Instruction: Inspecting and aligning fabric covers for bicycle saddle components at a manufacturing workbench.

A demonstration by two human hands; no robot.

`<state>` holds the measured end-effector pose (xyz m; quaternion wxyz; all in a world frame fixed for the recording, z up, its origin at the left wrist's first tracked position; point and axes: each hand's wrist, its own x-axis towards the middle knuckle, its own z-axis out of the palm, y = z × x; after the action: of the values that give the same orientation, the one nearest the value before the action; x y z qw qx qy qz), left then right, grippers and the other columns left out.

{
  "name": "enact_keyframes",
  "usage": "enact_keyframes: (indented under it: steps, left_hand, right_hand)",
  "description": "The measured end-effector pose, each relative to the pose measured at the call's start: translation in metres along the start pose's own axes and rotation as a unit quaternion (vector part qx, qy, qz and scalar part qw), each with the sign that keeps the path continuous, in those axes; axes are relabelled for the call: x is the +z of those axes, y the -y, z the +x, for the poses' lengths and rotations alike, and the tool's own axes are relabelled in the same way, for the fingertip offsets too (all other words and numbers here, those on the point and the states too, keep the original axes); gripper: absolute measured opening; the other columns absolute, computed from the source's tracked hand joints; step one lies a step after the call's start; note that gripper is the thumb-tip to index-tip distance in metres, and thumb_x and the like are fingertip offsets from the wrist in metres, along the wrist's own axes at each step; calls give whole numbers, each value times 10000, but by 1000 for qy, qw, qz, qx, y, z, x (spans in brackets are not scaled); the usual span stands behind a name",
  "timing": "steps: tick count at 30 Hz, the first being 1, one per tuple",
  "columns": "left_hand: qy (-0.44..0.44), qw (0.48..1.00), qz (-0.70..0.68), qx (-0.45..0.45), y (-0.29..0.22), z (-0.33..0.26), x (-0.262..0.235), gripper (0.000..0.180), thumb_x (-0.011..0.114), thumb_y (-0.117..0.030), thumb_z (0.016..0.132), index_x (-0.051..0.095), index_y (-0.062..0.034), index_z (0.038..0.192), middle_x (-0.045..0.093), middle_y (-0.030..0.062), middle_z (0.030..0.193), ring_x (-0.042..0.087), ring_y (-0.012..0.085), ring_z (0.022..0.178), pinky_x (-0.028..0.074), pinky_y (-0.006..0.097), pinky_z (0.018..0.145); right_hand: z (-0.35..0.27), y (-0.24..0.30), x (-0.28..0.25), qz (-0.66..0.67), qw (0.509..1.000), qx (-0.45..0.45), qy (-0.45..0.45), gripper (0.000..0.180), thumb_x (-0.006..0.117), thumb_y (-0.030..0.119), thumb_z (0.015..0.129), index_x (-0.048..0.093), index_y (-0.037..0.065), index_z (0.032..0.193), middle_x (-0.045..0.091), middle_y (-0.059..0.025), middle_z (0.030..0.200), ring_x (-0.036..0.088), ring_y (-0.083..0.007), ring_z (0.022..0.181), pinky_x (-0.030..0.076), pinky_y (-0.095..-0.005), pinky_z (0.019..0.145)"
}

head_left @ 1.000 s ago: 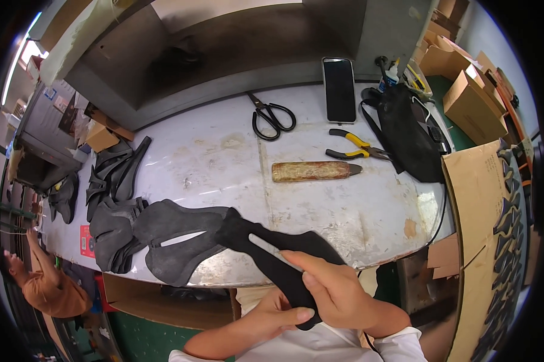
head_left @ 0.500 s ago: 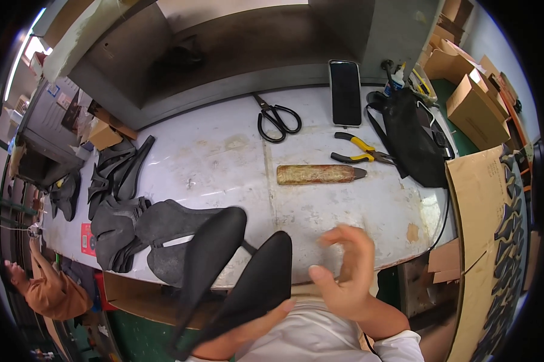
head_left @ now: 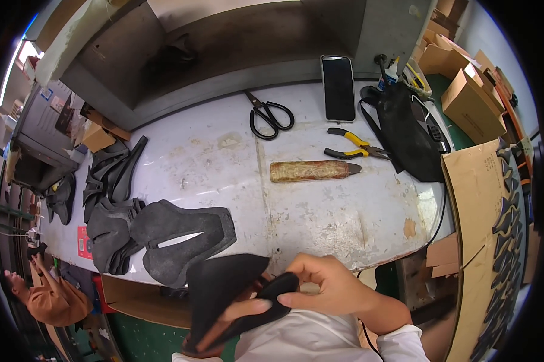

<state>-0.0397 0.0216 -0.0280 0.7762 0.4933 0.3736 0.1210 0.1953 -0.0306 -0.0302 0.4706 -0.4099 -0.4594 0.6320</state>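
Stacks of dark shoe-upper pieces point(head_left: 112, 181) lie at the table's left end, with one flat black cut piece point(head_left: 181, 238) spread beside them near the front edge. Below that edge, a folded black piece point(head_left: 224, 295) sits in the right hand point(head_left: 329, 289), thumb and fingers pinching it; the left hand is hidden beneath it, so I cannot tell its grip. Further right lie black scissors point(head_left: 271, 114), a phone point(head_left: 337, 87), yellow-handled pliers point(head_left: 353, 143), a wooden-handled knife point(head_left: 313, 171) and a black bag point(head_left: 404, 136) on the white table point(head_left: 344, 211).
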Motion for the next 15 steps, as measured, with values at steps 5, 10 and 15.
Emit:
enact_keyframes:
  steps: [5, 10, 15]
  left_hand:
    - [4, 1000, 9, -16, -1, -4, 3, 323, 676, -121, 843, 600, 32, 1117, 649, 125, 1004, 632, 196, 940, 496, 329, 842]
    - [13, 999, 21, -34, 1, -3, 8, 288, 692, -133, 856, 629, 18, 1092, 645, 87, 948, 617, 150, 882, 487, 292, 799]
    - [28, 995, -24, -96, -12, -5, 23, 373, 647, -115, 810, 569, 50, 1135, 662, 207, 1070, 659, 244, 983, 515, 357, 896]
  right_hand:
    - [0, 11, -3, -176, 983, -52, 10, 310, 574, 223, 991, 503, 13, 774, 506, -80, 585, 522, -154, 530, 408, -304, 504]
    - [-3, 13, -4, -111, 991, -49, 62, 336, 484, 216, 1033, 498, 18, 762, 468, -59, 539, 498, -134, 505, 373, -314, 481]
    - [-6, -1, 4, 193, 974, 91, 71, 363, 437, 258, 1057, 494, 45, 770, 485, 2, 623, 470, -85, 527, 326, -252, 483]
